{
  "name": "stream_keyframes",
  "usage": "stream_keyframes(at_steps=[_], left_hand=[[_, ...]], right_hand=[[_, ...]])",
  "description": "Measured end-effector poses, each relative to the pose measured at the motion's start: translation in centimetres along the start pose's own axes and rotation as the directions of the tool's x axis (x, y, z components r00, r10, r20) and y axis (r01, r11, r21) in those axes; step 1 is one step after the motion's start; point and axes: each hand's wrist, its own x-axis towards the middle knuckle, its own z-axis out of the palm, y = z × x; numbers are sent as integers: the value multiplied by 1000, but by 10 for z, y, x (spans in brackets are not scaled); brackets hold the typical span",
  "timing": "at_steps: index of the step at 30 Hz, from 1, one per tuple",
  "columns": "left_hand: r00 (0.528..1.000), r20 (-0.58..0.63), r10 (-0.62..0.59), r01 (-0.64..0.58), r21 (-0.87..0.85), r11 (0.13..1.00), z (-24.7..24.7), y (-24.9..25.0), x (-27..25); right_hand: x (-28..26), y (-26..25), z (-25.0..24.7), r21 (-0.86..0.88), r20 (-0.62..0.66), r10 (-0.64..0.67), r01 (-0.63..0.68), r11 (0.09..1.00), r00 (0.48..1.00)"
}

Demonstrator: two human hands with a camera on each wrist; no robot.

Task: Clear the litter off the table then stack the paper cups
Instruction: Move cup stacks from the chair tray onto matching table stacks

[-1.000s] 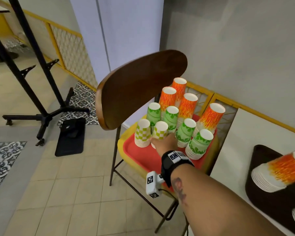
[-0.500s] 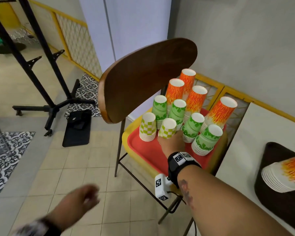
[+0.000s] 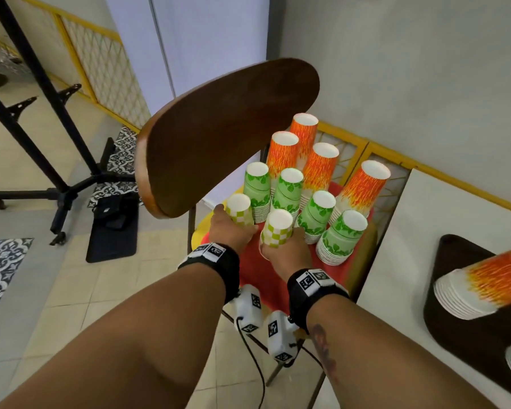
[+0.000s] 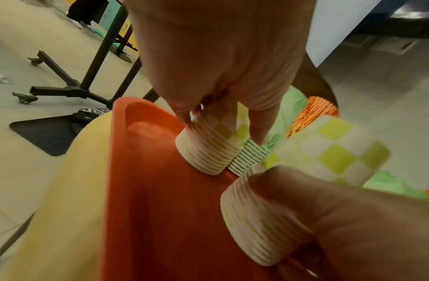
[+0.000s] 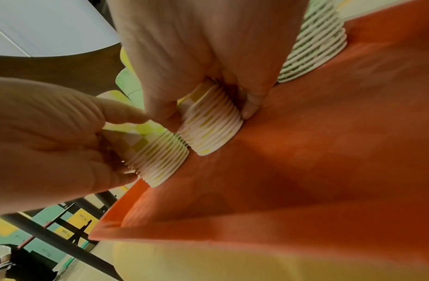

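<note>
Two stacks of yellow-green checked paper cups stand upside down at the front of a red tray (image 3: 254, 270) on a chair seat. My left hand (image 3: 233, 222) grips the left checked stack (image 3: 240, 209) near its base, and the left wrist view shows the left hand (image 4: 220, 127) with fingers curled round that stack (image 4: 208, 152). My right hand (image 3: 281, 246) grips the right checked stack (image 3: 278, 228), which leans a little. In the right wrist view the right hand (image 5: 208, 114) pinches this stack (image 5: 213, 129) low down. The two stacks almost touch.
Behind them on the tray stand green leaf-print stacks (image 3: 341, 237) and taller orange stacks (image 3: 363, 187). The brown chair back (image 3: 224, 137) looms at the left. On the table at the right an orange stack (image 3: 484, 284) lies on a dark tray. A black stand (image 3: 65, 190) is on the floor.
My left hand has come up from the lower left and taken hold of the left checked stack. My right hand has stayed on the right checked stack.
</note>
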Motion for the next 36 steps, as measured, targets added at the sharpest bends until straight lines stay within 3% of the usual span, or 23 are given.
stream_keyframes(at_steps=[5, 16, 27, 36], left_hand=[[999, 29, -23, 20, 114, 993, 14, -23, 19], [1000, 5, -8, 7, 178, 984, 5, 2, -15], [986, -31, 165, -167, -120, 979, 9, 31, -43], [917, -91, 389, -393, -376, 839, 75, 135, -130]], right_hand=[[-1, 2, -1, 20, -23, -7, 8, 1000, 1000], [-8, 2, -7, 18, -23, -3, 4, 1000, 1000], [-34, -9, -39, 144, -86, -65, 77, 987, 994], [-55, -2, -178, 147, -341, -133, 192, 970, 931]])
